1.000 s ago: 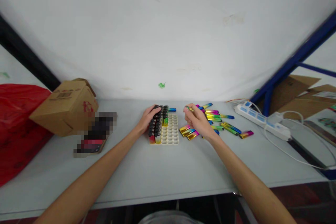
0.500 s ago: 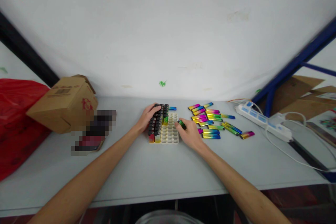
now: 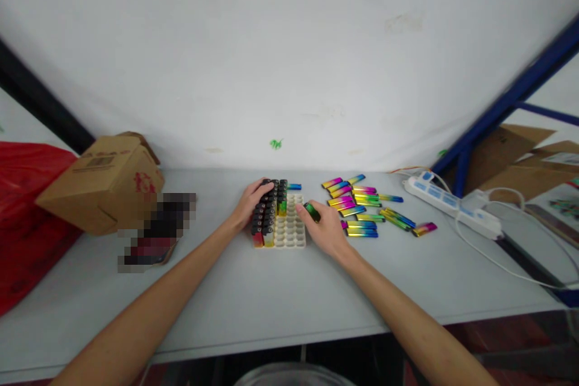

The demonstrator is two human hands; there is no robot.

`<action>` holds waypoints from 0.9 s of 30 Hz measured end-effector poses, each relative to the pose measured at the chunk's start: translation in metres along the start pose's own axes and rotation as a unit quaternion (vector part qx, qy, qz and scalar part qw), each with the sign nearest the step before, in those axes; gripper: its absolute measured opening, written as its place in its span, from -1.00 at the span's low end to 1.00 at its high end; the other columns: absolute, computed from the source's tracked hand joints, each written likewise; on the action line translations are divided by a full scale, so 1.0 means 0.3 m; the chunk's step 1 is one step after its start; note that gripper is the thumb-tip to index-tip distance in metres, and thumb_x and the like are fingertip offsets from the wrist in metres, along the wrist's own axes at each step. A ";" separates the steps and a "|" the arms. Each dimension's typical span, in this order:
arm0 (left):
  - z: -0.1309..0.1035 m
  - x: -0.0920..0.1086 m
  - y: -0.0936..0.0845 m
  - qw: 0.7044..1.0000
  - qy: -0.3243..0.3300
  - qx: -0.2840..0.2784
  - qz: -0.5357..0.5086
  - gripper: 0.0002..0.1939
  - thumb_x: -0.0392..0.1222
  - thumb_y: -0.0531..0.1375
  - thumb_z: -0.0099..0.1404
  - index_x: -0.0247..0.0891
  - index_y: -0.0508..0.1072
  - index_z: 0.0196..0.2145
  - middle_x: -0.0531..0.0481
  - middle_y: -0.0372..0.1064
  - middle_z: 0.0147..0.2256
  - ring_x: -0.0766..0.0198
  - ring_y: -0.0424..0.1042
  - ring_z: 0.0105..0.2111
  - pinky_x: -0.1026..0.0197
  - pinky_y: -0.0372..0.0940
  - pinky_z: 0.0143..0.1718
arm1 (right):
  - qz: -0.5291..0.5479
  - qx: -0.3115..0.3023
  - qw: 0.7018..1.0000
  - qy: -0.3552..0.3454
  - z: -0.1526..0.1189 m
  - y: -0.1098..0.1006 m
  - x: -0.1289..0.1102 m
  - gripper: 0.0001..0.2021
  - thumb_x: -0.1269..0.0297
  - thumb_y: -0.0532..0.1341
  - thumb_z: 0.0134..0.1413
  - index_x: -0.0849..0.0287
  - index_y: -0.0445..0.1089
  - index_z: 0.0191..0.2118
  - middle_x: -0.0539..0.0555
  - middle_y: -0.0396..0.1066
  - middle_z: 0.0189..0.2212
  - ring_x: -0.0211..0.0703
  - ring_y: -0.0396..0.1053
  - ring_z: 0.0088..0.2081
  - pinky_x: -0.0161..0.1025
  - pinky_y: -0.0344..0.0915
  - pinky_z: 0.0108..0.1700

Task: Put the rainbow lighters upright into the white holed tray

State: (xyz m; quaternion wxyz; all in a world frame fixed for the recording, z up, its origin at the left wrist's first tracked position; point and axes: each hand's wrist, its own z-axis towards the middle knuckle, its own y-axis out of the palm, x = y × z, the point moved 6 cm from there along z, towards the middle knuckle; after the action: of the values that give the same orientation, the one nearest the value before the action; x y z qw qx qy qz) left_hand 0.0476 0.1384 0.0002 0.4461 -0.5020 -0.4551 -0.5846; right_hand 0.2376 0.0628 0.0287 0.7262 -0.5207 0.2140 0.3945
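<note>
A white plastic tray (image 3: 289, 240) with rows of round-cornered slots lies on the table. Its left side is packed with upright lighters (image 3: 263, 217), black-topped with shiny red, yellow and green bodies. My left hand (image 3: 248, 200) curls around the tray's back left side, the thumb lying over the lighter tops; its other fingers are partly hidden. Just right of the tray's bare slots, my right hand (image 3: 323, 226) is closed on a dark green lighter (image 3: 312, 212), tilted, its lower part hidden in the fingers. One blue lighter (image 3: 294, 187) lies flat behind the tray.
Several shiny rainbow-coloured lighters (image 3: 362, 200) lie scattered right of my right hand. Farther right are a white power strip (image 3: 452, 205) with cables and a blue frame (image 3: 493, 108). At left stand a cardboard box (image 3: 99, 187), a red bag (image 3: 31, 223) and a blurred dark object (image 3: 165, 223).
My right hand has tilted the green lighter slightly, so more of it shows. The whole view has shifted a little; my left hand stays on the tray.
</note>
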 end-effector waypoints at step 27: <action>0.000 0.006 0.001 1.000 0.005 0.002 0.011 -0.66 0.10 0.29 0.20 -0.25 0.46 -0.31 0.07 0.41 -0.34 0.24 0.37 -0.29 0.25 0.25 -0.21 | 0.010 -0.026 0.989 -0.146 0.003 -0.022 -0.059 -0.77 0.15 0.09 0.40 0.15 0.42 -0.10 0.13 0.43 -0.23 -0.10 0.41 -0.20 -0.18 0.36 -0.14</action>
State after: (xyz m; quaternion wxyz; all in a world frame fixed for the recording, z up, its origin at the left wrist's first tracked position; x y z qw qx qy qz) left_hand 0.0478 0.1382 0.0021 0.4562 -0.5031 -0.4483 -0.5812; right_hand 0.2323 0.0567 0.0457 0.7321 -0.4741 0.1010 0.4786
